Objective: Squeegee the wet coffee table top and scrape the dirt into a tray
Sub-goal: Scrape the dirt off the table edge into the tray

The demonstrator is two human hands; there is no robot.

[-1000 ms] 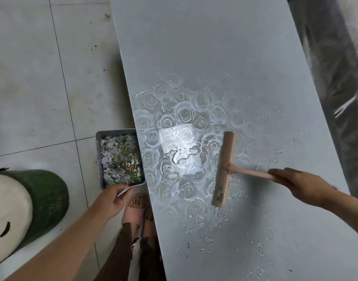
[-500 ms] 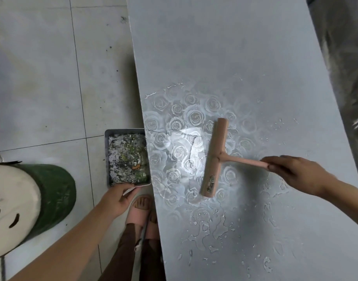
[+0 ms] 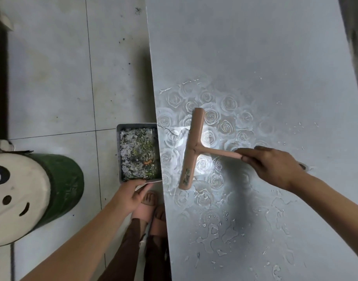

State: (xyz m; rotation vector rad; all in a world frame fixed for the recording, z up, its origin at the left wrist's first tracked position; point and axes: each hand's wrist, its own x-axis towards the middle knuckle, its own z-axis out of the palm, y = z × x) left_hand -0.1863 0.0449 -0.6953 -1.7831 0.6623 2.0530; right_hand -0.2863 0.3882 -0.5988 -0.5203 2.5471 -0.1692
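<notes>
**Squeegee.** Pink T-shaped plastic squeegee (image 3: 192,147). The blade lies on the wet surface, running near-to-far with a slight tilt, well to the left of the right-hand fingers. The stem runs from the blade's middle into those fingers.

**Right hand** (image 3: 275,167). Fingers (image 3: 253,153) are curled together and clamped on the end of the stem.

**Tray.** Grey rectangular tray (image 3: 136,126), just beyond the left-hand fingers. Its right side meets the left edge of the surface; contact cannot be told. It holds wet white-and-green debris (image 3: 137,155) with one orange scrap.

**Left hand** (image 3: 131,192). The thumb lies over the tray's near rim with the fingers (image 3: 146,186) beneath, clamped on that rim.

**Surface.** Pale grey coffee table top with a rose pattern (image 3: 255,57). A water film surrounds the blade, and puddles (image 3: 214,230) lie nearer the person than the right-hand fingers.

**Stool.** Green cylindrical stool with a white panda-face seat (image 3: 60,185), on the pale tiled floor (image 3: 52,78), well left of the left-hand fingers.

**Slippers.** Pink slippers (image 3: 145,208), on the feet just beneath the left-hand fingers.
</notes>
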